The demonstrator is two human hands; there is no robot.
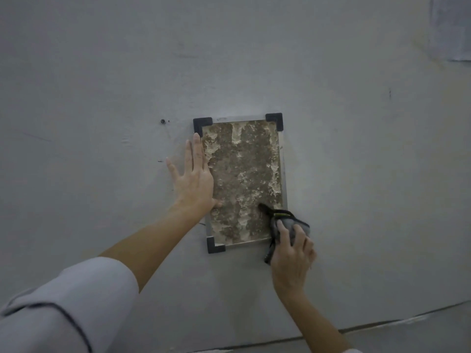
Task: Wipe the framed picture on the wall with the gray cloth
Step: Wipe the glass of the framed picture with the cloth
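Note:
The framed picture (243,182) hangs on the grey wall, a mottled brown and cream image in a thin silver frame with black corner caps. My left hand (193,174) lies flat with fingers spread over the frame's left edge, its thumb on the glass. My right hand (290,256) grips the bunched gray cloth (293,224), which has dark trim, and presses it against the picture's lower right corner. That corner is hidden by the cloth.
A small screw hole (162,121) marks the wall (356,161) left of the frame. A pale patch (451,29) shows at the top right. The floor seam (382,324) runs along the bottom right.

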